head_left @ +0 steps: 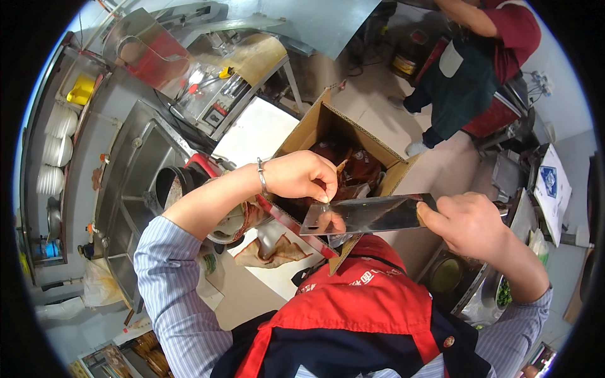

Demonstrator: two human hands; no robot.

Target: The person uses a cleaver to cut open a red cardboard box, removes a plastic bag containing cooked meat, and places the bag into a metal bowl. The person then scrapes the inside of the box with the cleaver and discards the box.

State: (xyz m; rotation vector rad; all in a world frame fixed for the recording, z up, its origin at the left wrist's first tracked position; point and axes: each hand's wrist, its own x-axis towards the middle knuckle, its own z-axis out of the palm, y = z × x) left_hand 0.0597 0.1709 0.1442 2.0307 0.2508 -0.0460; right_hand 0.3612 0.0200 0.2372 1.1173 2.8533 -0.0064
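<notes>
My right hand (465, 224) grips the handle end of a broad-bladed cleaver (368, 215), its shiny blade pointing left across an opened cardboard box (373, 137). At the blade's far end, my left hand (302, 177) pinches a bit of clear plastic between thumb and fingers. Dark red plastic packets (361, 165) lie inside the box, under and behind the hands. Part of the clear plastic hangs below the blade. The cleaver's handle is mostly hidden by my right hand.
A steel sink (146, 170) stands at left, with a large pot (172, 186) near my left forearm. A crumpled cloth (274, 253) lies on a white surface below it. A co-worker (472, 90) in a dark apron stands at upper right. Metal containers (446, 274) are at right.
</notes>
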